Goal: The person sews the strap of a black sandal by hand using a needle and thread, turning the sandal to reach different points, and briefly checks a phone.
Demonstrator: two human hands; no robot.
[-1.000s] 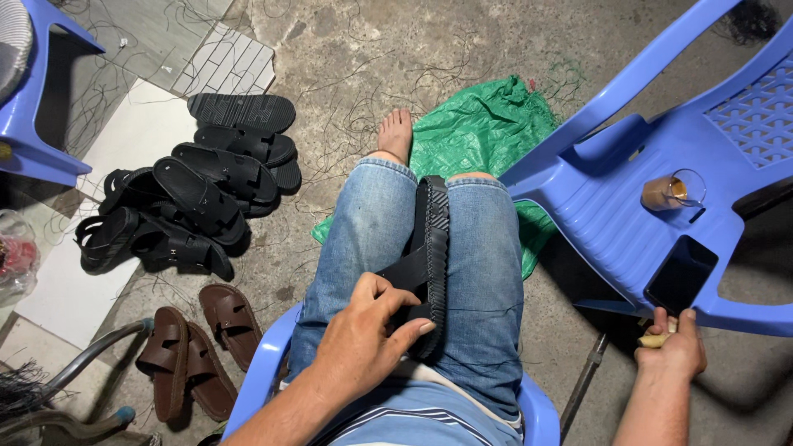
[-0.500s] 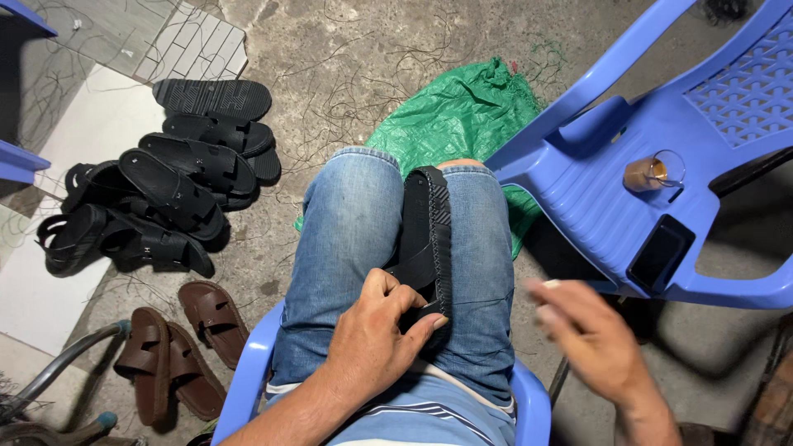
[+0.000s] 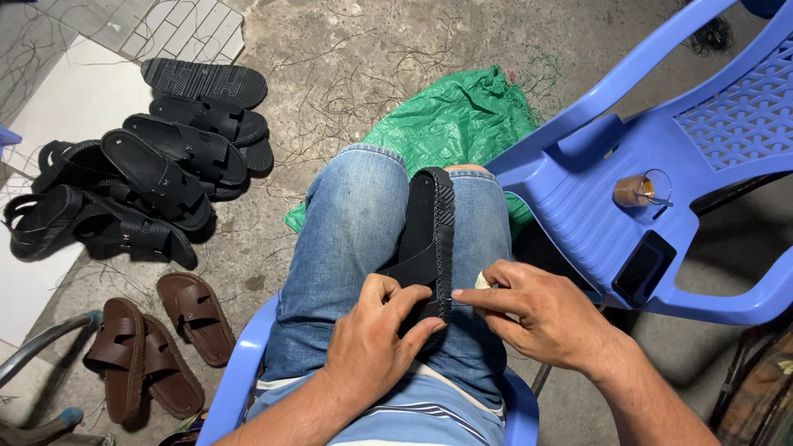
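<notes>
A black sandal (image 3: 431, 239) lay on edge along the person's lap, wedged between the two denim-clad thighs at the centre of the frame, its ridged sole edge turned to the right and its strap toward the left. The left hand (image 3: 372, 339), low in the middle of the frame, was clenched on the near end of the sandal, thumb lying over the strap and the fingers (image 3: 410, 299) curled across it. The right hand (image 3: 537, 314), just right of centre, touched the sole edge with its fingertips, which were pinched together on a small pale object (image 3: 482, 282) too small to identify. The person sat in a blue plastic chair (image 3: 235, 388), its rim showing at the bottom of the frame. A second blue plastic chair (image 3: 702, 157) filled the upper right, and on its seat stood a small brown cylinder with a clear ring (image 3: 640, 191) and, nearer the lower edge of the seat, a dark phone (image 3: 643, 269). A crumpled green plastic sheet (image 3: 458, 124) lay on the concrete floor (image 3: 347, 58) beyond the knees, at upper centre. At the left of the frame a heap of black sandals (image 3: 149, 186) lay partly on the floor and partly on a pale tile, and below them, at lower left, sat brown sandals (image 3: 153, 347) side by side.
</notes>
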